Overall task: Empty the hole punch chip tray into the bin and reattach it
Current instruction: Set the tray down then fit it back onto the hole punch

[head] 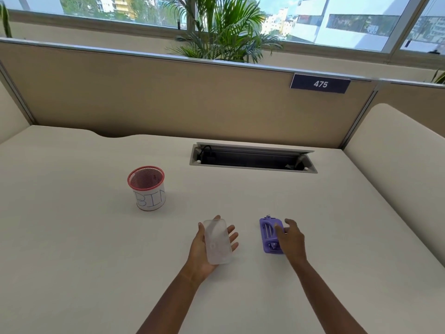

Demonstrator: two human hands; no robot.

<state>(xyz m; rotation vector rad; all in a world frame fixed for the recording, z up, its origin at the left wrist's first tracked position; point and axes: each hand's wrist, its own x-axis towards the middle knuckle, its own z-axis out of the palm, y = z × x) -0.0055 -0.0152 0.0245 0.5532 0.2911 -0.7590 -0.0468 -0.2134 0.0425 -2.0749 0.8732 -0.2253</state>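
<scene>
Frosted plastic, the tray [218, 242] is off the punch and lies in the left hand [198, 250], gripped with the thumb on one long edge and the fingers showing past the other. Right hand [291, 239] grasps the purple punch [266, 231], which lies on the desk [96, 249] near the tray. A red-rimmed bin [148, 189] stands upright farther back on the left.
</scene>
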